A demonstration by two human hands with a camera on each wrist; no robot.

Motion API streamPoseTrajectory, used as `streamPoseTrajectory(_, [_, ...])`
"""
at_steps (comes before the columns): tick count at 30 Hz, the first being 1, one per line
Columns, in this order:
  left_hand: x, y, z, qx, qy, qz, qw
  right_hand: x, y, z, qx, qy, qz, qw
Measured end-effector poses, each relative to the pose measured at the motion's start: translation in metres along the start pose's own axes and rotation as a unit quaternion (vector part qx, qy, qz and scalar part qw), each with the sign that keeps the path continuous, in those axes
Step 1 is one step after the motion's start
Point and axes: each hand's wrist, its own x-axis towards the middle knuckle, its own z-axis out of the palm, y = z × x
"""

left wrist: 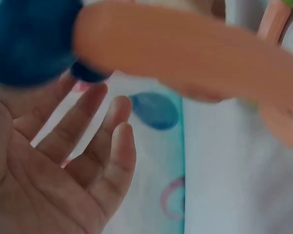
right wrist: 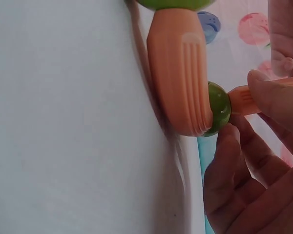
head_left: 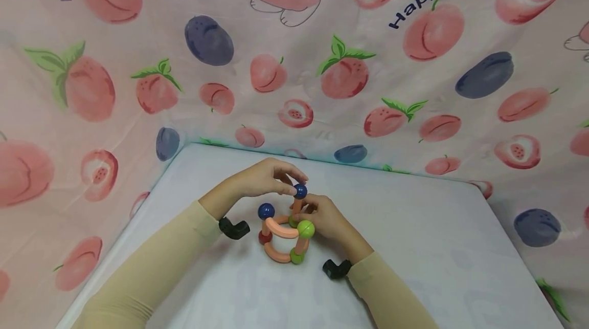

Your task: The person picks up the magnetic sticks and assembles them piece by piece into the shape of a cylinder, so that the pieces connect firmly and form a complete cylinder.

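Note:
On the white table stands a small frame of orange rods and coloured balls. My left hand (head_left: 263, 178) pinches the dark blue ball (head_left: 300, 191) at the top of the far upright rod (head_left: 297, 205). Below it, my right hand (head_left: 325, 215) grips that rod between thumb and fingers, just above a green ball (right wrist: 219, 108). A curved orange rod (head_left: 281, 229) joins a second blue ball (head_left: 266, 211) to a lime green ball (head_left: 306, 229). At the base are a red ball (head_left: 265, 237), another green ball (head_left: 296, 255) and curved rods (head_left: 276, 253).
The white tabletop (head_left: 414, 247) spreads around the frame. A fruit-patterned cloth (head_left: 303, 63) rises behind and at both sides. A black wrist device (head_left: 234, 228) sits at the left wrist, and another black device (head_left: 337, 269) at the right.

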Motion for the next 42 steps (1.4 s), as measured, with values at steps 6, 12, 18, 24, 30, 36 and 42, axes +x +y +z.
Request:
streamPoseTrajectory(6, [-0.019, -0.016, -0.025, 0.067, 0.124, -0.099, 0.9851, 0.000, 0.002, 0.001, 0.007, 0.002, 0.003, 1.0000])
streamPoseTrajectory(12, [-0.042, -0.049, -0.035, 0.158, 0.222, -0.241, 0.9314, 0.000, 0.004, 0.001, 0.009, 0.004, -0.003, 0.9999])
streamPoseTrajectory(18, [-0.054, -0.075, -0.022, 0.195, 0.242, -0.294, 0.9038, -0.001, 0.005, 0.002, 0.015, 0.004, 0.005, 0.9999])
streamPoseTrajectory(24, [-0.054, -0.086, -0.012, 0.214, 0.252, -0.295, 0.8966, -0.001, 0.005, 0.002, 0.016, 0.005, 0.010, 0.9998])
streamPoseTrajectory(30, [-0.051, -0.088, -0.007, 0.191, 0.206, -0.299, 0.9120, 0.000, 0.005, 0.003, 0.020, 0.003, 0.006, 0.9998])
streamPoseTrajectory(36, [-0.051, -0.081, 0.000, 0.251, 0.163, -0.295, 0.9072, -0.001, 0.005, 0.003, 0.024, 0.002, 0.007, 0.9997])
streamPoseTrajectory(42, [-0.047, -0.070, 0.003, 0.218, 0.175, -0.244, 0.9287, -0.001, 0.005, 0.002, 0.028, 0.002, 0.010, 0.9995])
